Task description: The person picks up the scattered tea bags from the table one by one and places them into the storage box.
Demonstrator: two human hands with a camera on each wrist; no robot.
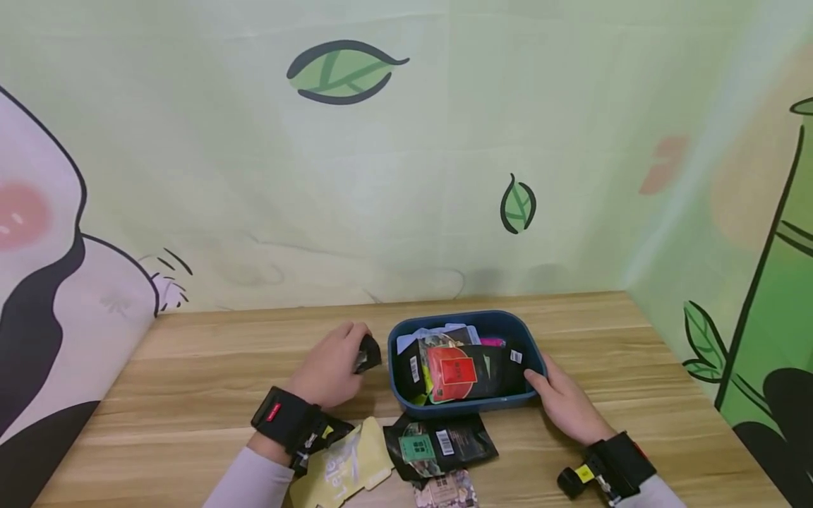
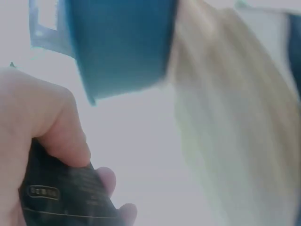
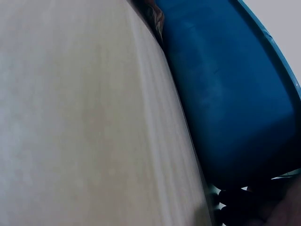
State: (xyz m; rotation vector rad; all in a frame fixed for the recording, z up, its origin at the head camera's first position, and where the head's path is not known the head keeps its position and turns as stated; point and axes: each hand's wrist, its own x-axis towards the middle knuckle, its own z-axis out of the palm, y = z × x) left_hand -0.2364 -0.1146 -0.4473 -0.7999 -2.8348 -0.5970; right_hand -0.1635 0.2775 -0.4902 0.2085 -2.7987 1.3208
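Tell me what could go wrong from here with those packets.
The dark packet in the left hand might slip onto the table. The red-and-black packet lies uppermost in the blue bin, so tipping could spill it. Moving the bin might drag the green-labelled packet close to its near side.

The person wears pale lavender-grey sleeves [image 1: 250, 478], ending behind the wrist straps. The left hand [image 1: 330, 365] is ungloved; its black wrist strap [image 1: 269, 421] bears a red rectangular label [image 1: 274, 412] with fine light markings. The right hand [image 1: 570, 403], likewise ungloved, has a matching black band [image 1: 625, 462]. Attached to this band is a dark mount with a rounded black housing [image 1: 571, 484], a yellow tag [image 1: 585, 473] and silvery hardware.
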